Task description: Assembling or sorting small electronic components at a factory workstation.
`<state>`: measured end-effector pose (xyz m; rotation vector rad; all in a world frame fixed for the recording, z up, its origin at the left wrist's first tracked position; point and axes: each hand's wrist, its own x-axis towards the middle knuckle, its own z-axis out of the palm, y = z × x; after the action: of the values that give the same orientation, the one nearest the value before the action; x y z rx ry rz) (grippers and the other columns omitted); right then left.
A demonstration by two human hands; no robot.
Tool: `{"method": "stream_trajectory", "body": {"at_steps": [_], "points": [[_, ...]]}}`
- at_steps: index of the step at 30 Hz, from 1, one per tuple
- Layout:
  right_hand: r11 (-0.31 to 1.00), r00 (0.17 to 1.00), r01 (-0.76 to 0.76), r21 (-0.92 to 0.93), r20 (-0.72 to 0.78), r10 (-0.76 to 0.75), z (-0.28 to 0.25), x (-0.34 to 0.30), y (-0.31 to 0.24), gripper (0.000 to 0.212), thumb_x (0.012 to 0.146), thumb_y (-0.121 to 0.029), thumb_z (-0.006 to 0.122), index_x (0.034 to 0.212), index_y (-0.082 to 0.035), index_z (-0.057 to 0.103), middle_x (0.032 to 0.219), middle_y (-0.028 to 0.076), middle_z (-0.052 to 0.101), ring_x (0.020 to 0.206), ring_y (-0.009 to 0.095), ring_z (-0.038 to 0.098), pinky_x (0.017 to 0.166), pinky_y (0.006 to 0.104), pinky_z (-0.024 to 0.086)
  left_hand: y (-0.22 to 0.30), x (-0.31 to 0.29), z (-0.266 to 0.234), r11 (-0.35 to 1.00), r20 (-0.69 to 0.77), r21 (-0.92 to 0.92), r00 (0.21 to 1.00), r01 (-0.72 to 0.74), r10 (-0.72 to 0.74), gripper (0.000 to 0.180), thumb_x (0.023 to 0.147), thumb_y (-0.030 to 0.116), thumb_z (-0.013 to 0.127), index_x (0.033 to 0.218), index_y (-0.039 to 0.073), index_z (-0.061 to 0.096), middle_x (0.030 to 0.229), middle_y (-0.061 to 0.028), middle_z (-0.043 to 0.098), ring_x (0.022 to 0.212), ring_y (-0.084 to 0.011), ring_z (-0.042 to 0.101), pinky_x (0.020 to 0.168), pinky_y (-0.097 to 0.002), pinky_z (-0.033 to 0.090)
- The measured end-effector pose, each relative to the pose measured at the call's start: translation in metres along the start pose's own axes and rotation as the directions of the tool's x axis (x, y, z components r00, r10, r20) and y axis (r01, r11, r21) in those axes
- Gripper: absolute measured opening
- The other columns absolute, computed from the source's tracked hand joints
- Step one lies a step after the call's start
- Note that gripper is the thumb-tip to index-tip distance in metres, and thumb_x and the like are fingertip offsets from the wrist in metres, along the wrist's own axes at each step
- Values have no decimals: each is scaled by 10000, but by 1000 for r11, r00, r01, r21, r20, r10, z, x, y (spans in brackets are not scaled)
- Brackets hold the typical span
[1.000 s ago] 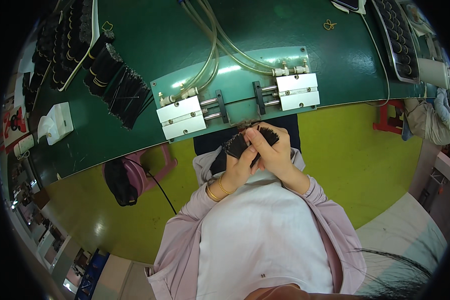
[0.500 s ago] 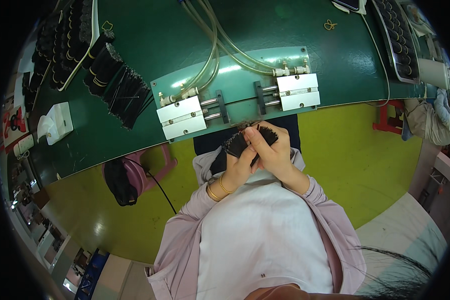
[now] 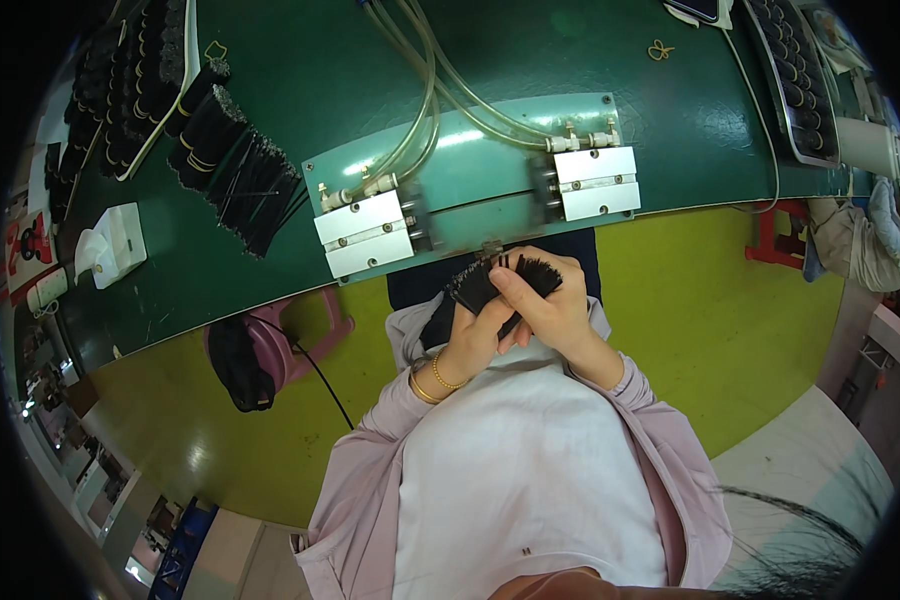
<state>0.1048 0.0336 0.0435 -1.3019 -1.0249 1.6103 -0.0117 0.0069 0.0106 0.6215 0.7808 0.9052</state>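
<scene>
tray (image 3: 816, 160): black bundles (image 3: 794, 82), seemingly banded | left grip (image 3: 476, 332), right grip (image 3: 558, 308): black strands (image 3: 477, 290)

Tabletop (image 3: 690, 120) dark green. Plate (image 3: 485, 165) at its near edge paler blue-green; blocks (image 3: 365, 238) silver. Held strands (image 3: 475, 288) black. Bundles (image 3: 208, 120) toward tabletop's left end black, yellowish bands. Floor (image 3: 690, 320) yellow-green. Stools: one pink (image 3: 270, 350), one red. Shirt (image 3: 525, 460) plain white; jacket (image 3: 355, 500) pale pink; bracelets (image 3: 450, 372) gold.
</scene>
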Motion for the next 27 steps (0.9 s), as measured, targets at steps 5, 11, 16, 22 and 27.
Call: {"method": "stream_trajectory", "body": {"at_steps": [5, 11, 16, 22, 27], "points": [[997, 999, -45, 61, 8, 45, -3, -4, 0, 171, 836, -107, 558, 808, 62, 575, 622, 77, 583, 396, 129, 566, 291, 197, 385, -3, 0, 4, 997, -35, -58, 998, -57, 55, 151, 876, 167, 420, 860, 26, 474, 621, -21, 513, 423, -42, 418, 361, -166, 293], [999, 1000, -3, 40, -14, 3, 0, -3, 0, 182, 846, -112, 539, 801, 63, 563, 611, 77, 572, 409, 134, 571, 290, 210, 402, -6, -2, 4, 998, -57, 22, 997, -53, 55, 162, 891, 180, 407, 862, 34, 470, 599, 1, 489, 422, -29, 411, 363, -163, 294], [999, 1000, -8, 32, -13, 8, 0, -1, -1, 189, 852, -111, 526, 765, 56, 549, 597, 73, 562, 409, 130, 564, 289, 216, 411, -7, 1, 4, 988, -75, 106, 989, -116, 124, 179, 898, 193, 398, 849, 38, 473, 596, 9, 482, 421, -20, 407, 363, -162, 293], [999, 999, -29, 38, -22, 30, 0, 0, -2, 186, 850, -106, 525, 750, 50, 542, 589, 69, 558, 402, 125, 556, 284, 216, 407, -5, 2, 6, 992, -97, 93, 991, -84, 93, 184, 897, 195, 406, 833, 37, 476, 596, 8, 482, 425, -22, 411, 363, -159, 289], [999, 999, -22, 35, -23, 23, 0, 0, 1, 184, 848, -112, 529, 756, 46, 541, 582, 64, 553, 399, 121, 554, 283, 216, 406, -6, 2, 7, 994, -110, 69, 990, -86, 93, 184, 893, 191, 411, 832, 30, 478, 604, 0, 486, 430, -27, 418, 360, -161, 289]]}}
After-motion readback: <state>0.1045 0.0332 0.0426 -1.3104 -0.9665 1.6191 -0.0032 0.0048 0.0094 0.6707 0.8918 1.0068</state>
